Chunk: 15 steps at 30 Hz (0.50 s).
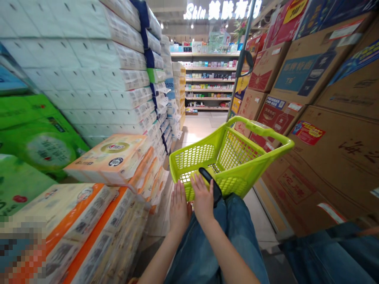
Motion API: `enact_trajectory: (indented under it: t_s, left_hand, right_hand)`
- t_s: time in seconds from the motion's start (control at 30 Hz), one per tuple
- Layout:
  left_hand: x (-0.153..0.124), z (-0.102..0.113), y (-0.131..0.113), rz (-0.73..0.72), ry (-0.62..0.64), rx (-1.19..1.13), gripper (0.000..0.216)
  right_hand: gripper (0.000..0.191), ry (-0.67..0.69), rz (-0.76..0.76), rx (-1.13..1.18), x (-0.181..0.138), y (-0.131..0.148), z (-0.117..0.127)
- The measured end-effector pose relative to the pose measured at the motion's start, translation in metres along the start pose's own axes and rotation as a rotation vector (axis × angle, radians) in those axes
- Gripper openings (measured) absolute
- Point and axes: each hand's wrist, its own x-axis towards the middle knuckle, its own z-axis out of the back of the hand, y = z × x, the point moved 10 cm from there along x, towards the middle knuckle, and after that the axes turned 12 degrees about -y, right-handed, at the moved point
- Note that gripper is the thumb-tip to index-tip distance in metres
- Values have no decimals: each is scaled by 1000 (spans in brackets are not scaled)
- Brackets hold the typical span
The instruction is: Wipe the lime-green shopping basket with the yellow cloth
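So we're in a supermarket aisle. Far left there's a wall of green tissue packs, with white paper multipacks stacked way up above them, and lower down some orange-and-white tissue bundles piled at about knee height. Just right of those, the person's left hand is flat, fingers stretched out and together, resting against the near wall of a lime green shopping basket; it isn't gripping anything. Right beside it, the right hand also lies open with fingers straight, palm down on the basket's near edge, touching a black handle without closing around it. The basket sits on the floor straight ahead of their jeans-covered knee. Along the right, brown cardboard cartons are stacked high.
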Motion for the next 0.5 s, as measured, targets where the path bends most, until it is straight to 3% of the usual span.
enact_trajectory:
  t_s: [0.1, 0.2, 0.3, 0.43, 0.5]
  left_hand:
    - [-2, 0, 2, -23, -28, 53, 80]
    - [-2, -1, 3, -29, -2, 19, 84]
    - [0, 0, 2, -15, 31, -35, 88]
    - [2, 2, 1, 4, 21, -70, 89]
    - [1, 2, 1, 13, 18, -77, 89]
  right_hand:
    - [55, 31, 83, 49, -11, 34, -15]
    - [58, 72, 152, 49, -13, 31, -11]
    - [71, 78, 160, 6, -5, -6, 11]
    - [82, -27, -6, -110, 12, -78, 51]
    - [83, -75, -86, -149, 18, -99, 62]
